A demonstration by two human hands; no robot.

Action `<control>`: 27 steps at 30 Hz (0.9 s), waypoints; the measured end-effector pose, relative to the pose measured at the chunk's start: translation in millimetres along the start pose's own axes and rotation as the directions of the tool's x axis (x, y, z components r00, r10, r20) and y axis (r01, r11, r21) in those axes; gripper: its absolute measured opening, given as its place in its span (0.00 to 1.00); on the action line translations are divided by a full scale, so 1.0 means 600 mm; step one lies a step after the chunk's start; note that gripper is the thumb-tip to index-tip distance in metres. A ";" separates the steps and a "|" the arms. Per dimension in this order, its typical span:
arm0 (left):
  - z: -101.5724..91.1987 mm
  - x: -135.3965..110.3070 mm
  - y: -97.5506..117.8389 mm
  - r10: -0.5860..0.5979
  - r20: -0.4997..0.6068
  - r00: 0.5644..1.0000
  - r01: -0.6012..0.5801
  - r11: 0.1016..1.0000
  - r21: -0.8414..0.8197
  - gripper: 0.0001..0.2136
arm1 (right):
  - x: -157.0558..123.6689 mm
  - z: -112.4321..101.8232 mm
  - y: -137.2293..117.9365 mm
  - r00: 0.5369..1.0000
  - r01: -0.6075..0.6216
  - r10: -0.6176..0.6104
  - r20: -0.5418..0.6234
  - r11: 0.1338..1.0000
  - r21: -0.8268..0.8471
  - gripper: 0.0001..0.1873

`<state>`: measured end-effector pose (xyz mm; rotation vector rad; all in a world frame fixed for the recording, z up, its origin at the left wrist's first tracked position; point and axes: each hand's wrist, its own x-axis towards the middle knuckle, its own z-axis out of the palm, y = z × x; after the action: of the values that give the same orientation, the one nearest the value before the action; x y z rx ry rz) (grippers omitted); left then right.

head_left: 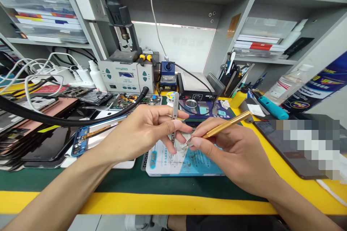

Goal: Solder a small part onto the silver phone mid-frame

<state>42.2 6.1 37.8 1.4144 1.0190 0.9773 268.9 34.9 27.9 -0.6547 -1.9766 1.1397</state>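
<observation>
My left hand (143, 128) is closed round a pair of grey metal tweezers (176, 105) with a row of holes; it stands nearly upright between thumb and fingers. My right hand (235, 151) grips a craft knife (227, 124) with a gold handle, held like a pen. The knife's tip points down and left, close to the fingertips of my left hand. Whether it touches anything small there cannot be made out. Both hands are above a white and blue printed box or pad (162, 164), its surface marked with dark smudges.
Stacked phone parts (40, 126) and a blue phone frame (81, 140) lie to the left. A black hose (67, 120) crosses over them from the rework station (126, 75). A dark tablet (287, 148), a yellow bottle (238, 97) and a teal-handled tool (273, 107) are on the right.
</observation>
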 end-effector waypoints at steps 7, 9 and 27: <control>0.002 -0.003 0.004 0.046 -0.104 0.993 -0.053 0.997 -0.063 0.08 | 0.005 -0.012 0.000 0.999 -0.032 0.032 -0.044 0.999 0.012 0.04; 0.000 -0.003 0.005 0.058 -0.120 0.991 -0.063 0.997 -0.037 0.09 | 0.005 -0.012 -0.001 0.998 -0.045 0.047 -0.045 0.998 0.038 0.04; 0.018 0.011 -0.014 0.026 -0.054 0.998 -0.038 0.970 -0.240 0.11 | 0.006 -0.013 -0.002 0.996 -0.087 0.091 -0.018 0.981 0.176 0.04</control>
<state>54.0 9.4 28.5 1.2130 0.8827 1.1260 273.0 40.8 32.7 -0.6672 -1.8160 1.3350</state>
